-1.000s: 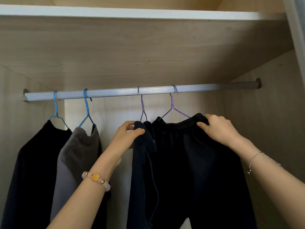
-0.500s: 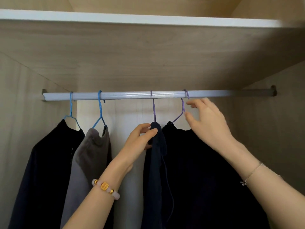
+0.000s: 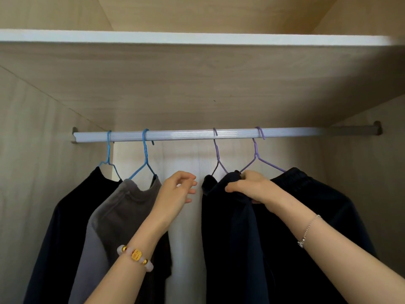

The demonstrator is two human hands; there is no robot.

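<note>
On purple hanger [image 3: 217, 152], dk navy garment [image 3: 228, 238] w/ collar in right hand [image 3: 256, 189].

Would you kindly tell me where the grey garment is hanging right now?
In the head view, the grey garment hangs left of centre on a blue hanger, between the far-left black garment and the left hand.

One head-worn camera looks from behind and below the left hand [image 3: 175, 191] and right hand [image 3: 254, 189], close to both hands, facing forward and tilted up into the wardrobe [image 3: 197, 88]. The rail [image 3: 186, 135] crosses just above them, and the navy garment [image 3: 230, 238] that the right hand grips hangs below.
</note>
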